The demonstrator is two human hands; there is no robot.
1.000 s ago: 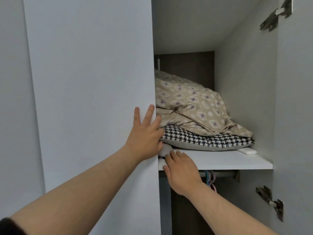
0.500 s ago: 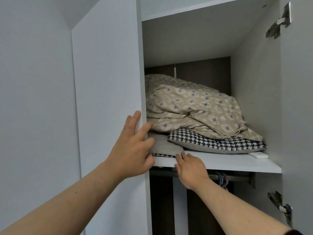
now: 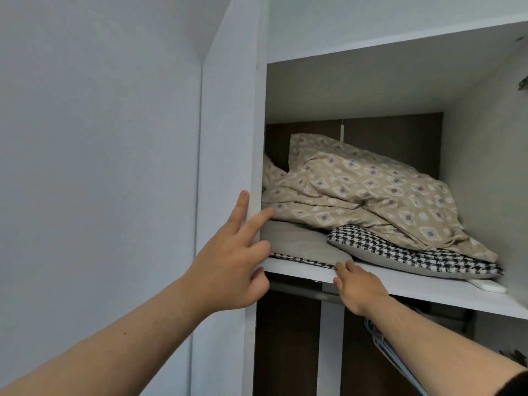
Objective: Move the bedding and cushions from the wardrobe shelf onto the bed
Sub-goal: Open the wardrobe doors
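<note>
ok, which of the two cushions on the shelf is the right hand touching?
The flat grey-faced cushion on the left: the right hand has its fingertips at its front corner. The houndstooth cushion lies further right, under the beige bedding.

Beige diamond-print bedding [image 3: 371, 195] heaped on two flat houndstooth cushions [image 3: 414, 252] [image 3: 300, 247], all on wardrobe shelf [image 3: 428, 292].

**A bedroom wardrobe at home**

You are standing at a built-in white wardrobe [image 3: 228, 138] in a home. Above your right hand [image 3: 358, 287], its shelf [image 3: 414, 292] carries beige patterned bedding [image 3: 371, 195] and a houndstooth cushion [image 3: 400, 252]. Below that hand run a hanging rail [image 3: 300, 291] and hangers [image 3: 383, 341].
</note>
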